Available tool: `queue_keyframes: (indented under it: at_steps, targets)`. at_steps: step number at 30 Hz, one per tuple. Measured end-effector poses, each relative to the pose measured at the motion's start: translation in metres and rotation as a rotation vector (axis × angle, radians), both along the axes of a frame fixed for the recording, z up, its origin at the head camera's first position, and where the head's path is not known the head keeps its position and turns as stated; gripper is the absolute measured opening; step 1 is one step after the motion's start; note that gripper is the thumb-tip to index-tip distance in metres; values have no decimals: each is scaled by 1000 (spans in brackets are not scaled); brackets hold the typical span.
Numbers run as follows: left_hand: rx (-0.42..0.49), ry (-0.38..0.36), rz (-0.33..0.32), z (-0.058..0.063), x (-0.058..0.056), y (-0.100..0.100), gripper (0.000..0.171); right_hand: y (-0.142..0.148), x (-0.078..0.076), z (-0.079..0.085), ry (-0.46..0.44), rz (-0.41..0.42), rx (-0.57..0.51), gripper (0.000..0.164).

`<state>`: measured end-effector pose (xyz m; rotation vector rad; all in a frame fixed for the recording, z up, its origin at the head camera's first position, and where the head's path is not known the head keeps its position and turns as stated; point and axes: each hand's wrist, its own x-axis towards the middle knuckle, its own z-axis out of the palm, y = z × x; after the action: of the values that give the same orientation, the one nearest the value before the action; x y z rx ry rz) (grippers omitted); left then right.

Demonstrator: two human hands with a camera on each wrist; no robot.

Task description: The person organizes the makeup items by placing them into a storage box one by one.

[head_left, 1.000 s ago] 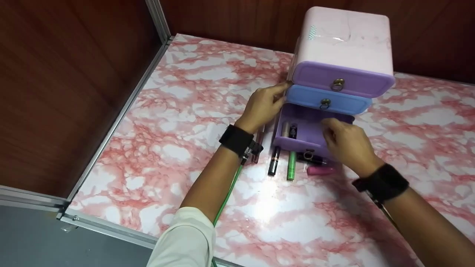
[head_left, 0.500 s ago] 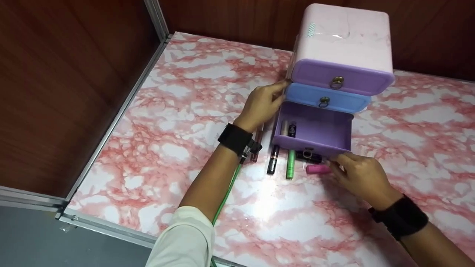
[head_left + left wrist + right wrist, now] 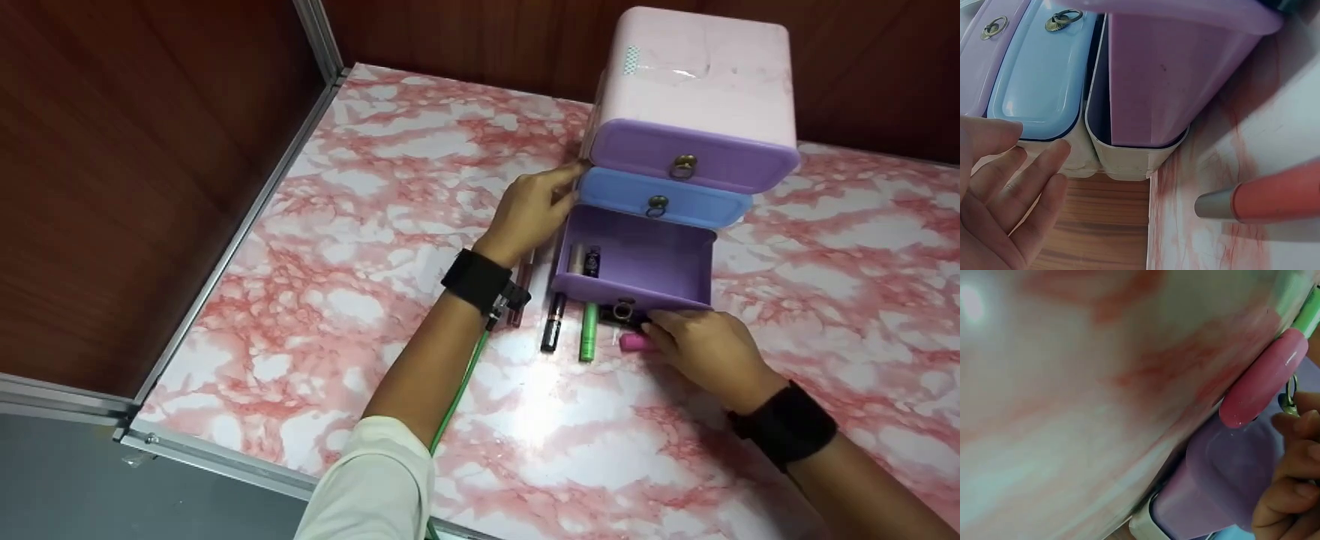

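Left of the pulled-out drawer, the left hand has loosely extended fingers. At its front, the right hand curls by the handle; whether it grips, I can't tell. Best move the drawer straight, clear of the pink tube.

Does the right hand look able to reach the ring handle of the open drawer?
Likely yes: the right hand is close beside the ring handle, with nothing visible between them; the nearby pink tube seems not to block it.
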<state>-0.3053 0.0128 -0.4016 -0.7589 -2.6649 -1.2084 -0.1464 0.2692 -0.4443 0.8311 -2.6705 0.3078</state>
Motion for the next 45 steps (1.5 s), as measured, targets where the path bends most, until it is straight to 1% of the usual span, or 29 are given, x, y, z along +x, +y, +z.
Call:
queue_keyframes:
  at_steps: [2, 4, 11, 15, 20, 24, 26, 29, 32, 35, 37, 40, 41, 43, 45]
  targets:
    - [-10, 10, -1, 0, 0, 0, 42, -2, -1, 0, -39, -22, 15, 10]
    - [-12, 12, -1, 0, 0, 1, 42, -3, -2, 0, -57, -28, 24, 10]
    - [6, -8, 1, 0, -1, 2, 42, -6, -7, 1, -33, -9, 45, 12]
    - [13, -26, 5, 0, -1, 2, 43, -6, -7, 0, -61, -24, 45, 14]
    - [21, -40, 6, 0, 0, 2, 43, -6, -4, -1, -107, -43, 72, 22]
    - [32, -60, 9, -1, 0, 2, 43, -5, -2, 0, -111, -37, 101, 23]
    - [33, -59, 11, -1, 0, 2, 43, -3, -1, 0, -102, -29, 96, 22]
    - [21, -32, 11, -1, 0, 2, 42, 1, 2, 2, -71, -3, 70, 20]
    - [18, -7, 4, -2, -1, 2, 41, 5, 6, 5, -21, 45, 39, 22]
    - [24, -12, -4, -1, -1, 3, 41, 8, 10, 8, -4, 102, -4, 23]
    - [26, -20, -6, -1, -1, 3, 41, 8, 13, 11, -36, 118, -42, 23]
    - [19, -28, 5, -1, -1, 2, 42, 8, 18, 15, -145, 92, -89, 23]
    - [19, -27, 7, -1, -1, 2, 42, 7, 19, 16, -200, 74, -114, 21]
    - [20, -25, 9, -1, -1, 2, 42, 7, 20, 19, -349, 26, -182, 19]
    - [24, -22, 7, -2, -1, 2, 42, 7, 22, 21, -520, -10, -285, 24]
